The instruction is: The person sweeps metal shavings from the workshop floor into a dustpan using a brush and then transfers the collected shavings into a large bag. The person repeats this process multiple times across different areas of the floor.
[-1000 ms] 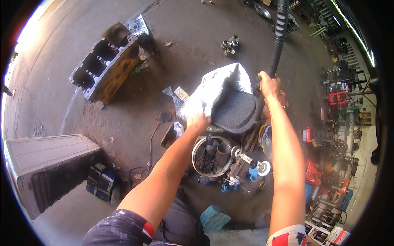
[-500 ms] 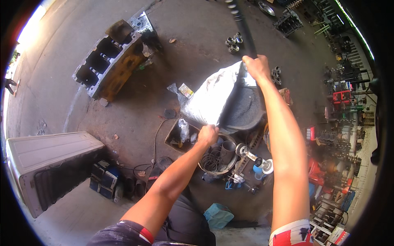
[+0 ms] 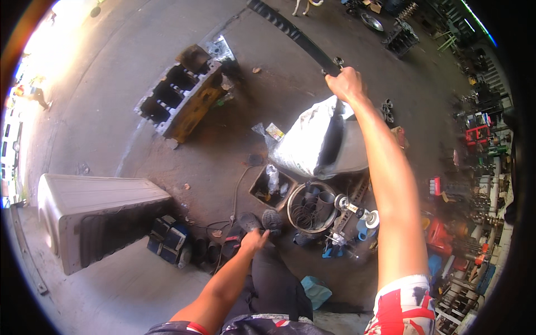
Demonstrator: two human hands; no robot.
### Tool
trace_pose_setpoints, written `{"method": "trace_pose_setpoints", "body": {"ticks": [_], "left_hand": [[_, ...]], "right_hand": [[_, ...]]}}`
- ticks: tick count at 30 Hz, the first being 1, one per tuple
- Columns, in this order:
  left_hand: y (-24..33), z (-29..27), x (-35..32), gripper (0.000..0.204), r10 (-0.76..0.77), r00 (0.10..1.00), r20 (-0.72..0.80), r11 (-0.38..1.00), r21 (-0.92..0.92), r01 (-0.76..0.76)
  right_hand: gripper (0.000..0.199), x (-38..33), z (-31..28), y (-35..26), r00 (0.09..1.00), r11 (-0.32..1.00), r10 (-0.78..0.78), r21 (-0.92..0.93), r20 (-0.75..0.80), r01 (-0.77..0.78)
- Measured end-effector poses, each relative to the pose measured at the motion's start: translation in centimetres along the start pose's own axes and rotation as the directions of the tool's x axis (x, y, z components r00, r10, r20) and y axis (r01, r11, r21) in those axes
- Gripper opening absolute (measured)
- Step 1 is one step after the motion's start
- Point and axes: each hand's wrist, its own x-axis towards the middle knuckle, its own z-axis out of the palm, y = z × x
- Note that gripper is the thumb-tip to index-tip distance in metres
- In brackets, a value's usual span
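Observation:
My right hand (image 3: 347, 85) is wrapped around the near end of a long black bar (image 3: 296, 36), which has a row of notches toward its far end. The bar slants up and to the left, off the floor. Below that hand rests a white sack (image 3: 301, 139) with its dark mouth gaping to the right, beside a grey rounded surface (image 3: 352, 148). My left hand (image 3: 255, 240) hangs empty over my knees and dark shoes (image 3: 272, 219), thumb apart from the fingers; it is slightly blurred.
A rusty engine block (image 3: 181, 92) lies far left. Nearer stand a pale metal cabinet (image 3: 106, 195), a box with plastic bags (image 3: 262, 198) and a round tub (image 3: 293, 220) of cylindrical parts and wire. Shelved machine parts (image 3: 480, 184) crowd the right side.
My left hand has let go of the sack and drawn back toward my knees. The black bar has swung left and lifted away from the sack in my right hand. My view has shifted.

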Motion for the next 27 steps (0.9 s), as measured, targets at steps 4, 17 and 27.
{"method": "trace_pose_setpoints", "body": {"ticks": [4,17,27], "left_hand": [[-13.5,4.9,-7.5,0.082,-0.084,0.995,-0.045,0.991,0.097,0.088],[-23.0,6.0,-15.9,0.067,-0.149,0.967,0.208,0.989,0.028,0.146],[-21.6,5.0,-20.0,0.068,0.050,0.947,-0.318,0.992,-0.098,-0.085]], "right_hand": [[0.044,-2.3,-2.4,1.9,0.982,0.983,-0.145,0.091,-0.121,0.156],[0.047,-4.5,-5.8,12.5,0.919,0.951,-0.117,0.225,-0.376,0.213],[0.033,-17.7,-19.1,9.4,0.942,0.162,0.272,0.974,-0.198,0.158]]}}
